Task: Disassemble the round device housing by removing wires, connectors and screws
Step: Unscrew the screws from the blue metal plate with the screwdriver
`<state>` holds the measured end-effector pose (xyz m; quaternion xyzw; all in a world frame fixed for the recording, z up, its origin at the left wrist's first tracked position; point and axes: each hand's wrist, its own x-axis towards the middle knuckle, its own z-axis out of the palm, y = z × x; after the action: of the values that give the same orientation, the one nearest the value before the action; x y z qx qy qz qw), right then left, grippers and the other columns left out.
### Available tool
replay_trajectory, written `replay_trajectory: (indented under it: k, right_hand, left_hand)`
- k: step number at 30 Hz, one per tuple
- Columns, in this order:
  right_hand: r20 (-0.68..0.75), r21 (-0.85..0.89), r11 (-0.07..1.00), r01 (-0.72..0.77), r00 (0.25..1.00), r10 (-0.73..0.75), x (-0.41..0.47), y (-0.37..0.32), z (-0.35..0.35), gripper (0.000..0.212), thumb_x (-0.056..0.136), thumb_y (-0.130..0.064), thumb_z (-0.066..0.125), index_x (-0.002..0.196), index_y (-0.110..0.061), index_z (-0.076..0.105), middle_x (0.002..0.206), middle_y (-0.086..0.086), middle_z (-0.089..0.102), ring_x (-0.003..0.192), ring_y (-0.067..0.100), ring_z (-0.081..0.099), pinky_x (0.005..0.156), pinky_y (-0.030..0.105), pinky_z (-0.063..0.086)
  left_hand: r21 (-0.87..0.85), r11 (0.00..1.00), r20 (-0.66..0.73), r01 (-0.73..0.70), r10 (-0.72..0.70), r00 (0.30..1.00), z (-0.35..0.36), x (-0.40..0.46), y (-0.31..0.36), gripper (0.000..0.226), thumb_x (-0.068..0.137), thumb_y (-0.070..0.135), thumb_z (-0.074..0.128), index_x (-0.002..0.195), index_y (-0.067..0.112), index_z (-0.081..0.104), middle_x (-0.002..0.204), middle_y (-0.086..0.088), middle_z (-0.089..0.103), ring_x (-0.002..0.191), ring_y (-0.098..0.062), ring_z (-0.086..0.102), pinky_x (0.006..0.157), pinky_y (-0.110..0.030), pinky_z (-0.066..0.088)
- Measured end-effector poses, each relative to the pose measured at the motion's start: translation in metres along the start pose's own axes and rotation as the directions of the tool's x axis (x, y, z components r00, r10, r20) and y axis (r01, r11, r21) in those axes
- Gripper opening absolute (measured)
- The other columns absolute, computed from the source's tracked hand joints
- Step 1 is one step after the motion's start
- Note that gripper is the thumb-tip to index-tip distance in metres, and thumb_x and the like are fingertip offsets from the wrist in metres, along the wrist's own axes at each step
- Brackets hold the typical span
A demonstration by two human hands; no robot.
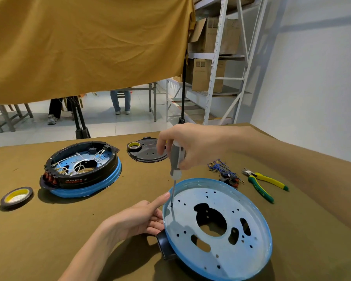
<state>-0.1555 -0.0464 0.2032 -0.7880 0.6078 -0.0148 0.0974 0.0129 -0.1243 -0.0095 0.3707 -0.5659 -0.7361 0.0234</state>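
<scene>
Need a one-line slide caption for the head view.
Right hand drives a screwdriver into the blue round housing while the left hand steadies its rim.

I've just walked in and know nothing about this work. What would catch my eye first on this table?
Nearest you, a right hand grips a grey-handled screwdriver upright, its tip down at the left edge of a round blue housing, while the left hand rests against that housing's rim. Further left sits a second round housing, still full of white wires. Yellow-green pliers lie to the right.
</scene>
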Motion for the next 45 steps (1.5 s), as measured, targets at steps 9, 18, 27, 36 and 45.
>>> replay_trajectory:
  k: [9, 18, 27, 36, 45]
  right_hand:
    - [-0.041, -0.104, 0.994, -0.030, 0.999, 0.026, 0.003, -0.005, 0.006, 0.029, 0.092, -0.032, 0.072, 0.117, -0.022, 0.060, 0.095, -0.005, 0.069, 0.087, 0.016, 0.066, 0.076, 0.041, 0.059]
    - [-0.156, -0.269, 0.956, -0.113, 0.985, 0.072, 0.004, -0.004, 0.013, 0.038, 0.097, -0.054, 0.059, 0.112, -0.019, 0.056, 0.086, -0.002, 0.064, 0.077, 0.017, 0.063, 0.058, 0.035, 0.051]
    - [-0.147, -0.339, 0.932, -0.130, 0.986, 0.084, 0.004, -0.003, 0.015, 0.047, 0.096, -0.061, 0.055, 0.118, -0.020, 0.052, 0.083, -0.003, 0.054, 0.075, 0.018, 0.059, 0.055, 0.034, 0.046]
    - [-0.011, -0.118, 0.993, 0.011, 1.000, -0.012, 0.000, -0.011, 0.010, 0.050, 0.085, -0.038, 0.080, 0.124, -0.025, 0.051, 0.088, -0.010, 0.071, 0.080, 0.009, 0.066, 0.068, 0.034, 0.057]
    - [0.031, -0.088, 0.996, -0.025, 0.999, 0.028, 0.002, -0.012, 0.004, 0.049, 0.083, -0.024, 0.080, 0.124, -0.029, 0.053, 0.093, -0.006, 0.058, 0.088, 0.015, 0.058, 0.067, 0.037, 0.052]
  left_hand:
    - [0.009, 1.000, 0.010, -0.012, 0.012, 1.000, -0.001, 0.002, -0.001, 0.091, 0.071, 0.080, 0.072, 0.114, 0.000, 0.069, 0.087, -0.008, 0.066, 0.073, -0.016, 0.059, 0.066, -0.024, 0.050]
    - [0.002, 1.000, 0.020, -0.019, 0.019, 1.000, 0.002, -0.001, 0.000, 0.085, 0.081, 0.072, 0.066, 0.116, -0.005, 0.069, 0.087, -0.010, 0.065, 0.072, -0.016, 0.057, 0.065, -0.023, 0.047]
    - [-0.016, 1.000, 0.054, -0.023, 0.024, 0.998, 0.001, -0.001, 0.000, 0.090, 0.079, 0.070, 0.069, 0.121, -0.009, 0.066, 0.094, -0.013, 0.062, 0.075, -0.017, 0.054, 0.067, -0.025, 0.043]
    - [-0.025, 1.000, 0.024, -0.017, 0.017, 1.000, 0.003, 0.002, -0.001, 0.086, 0.082, 0.070, 0.066, 0.116, -0.008, 0.067, 0.080, -0.009, 0.062, 0.068, -0.016, 0.054, 0.062, -0.024, 0.044]
    - [-0.027, 1.000, 0.040, -0.016, 0.018, 0.999, -0.001, 0.005, -0.004, 0.086, 0.077, 0.074, 0.069, 0.113, -0.004, 0.071, 0.083, -0.008, 0.065, 0.069, -0.015, 0.056, 0.064, -0.024, 0.045]
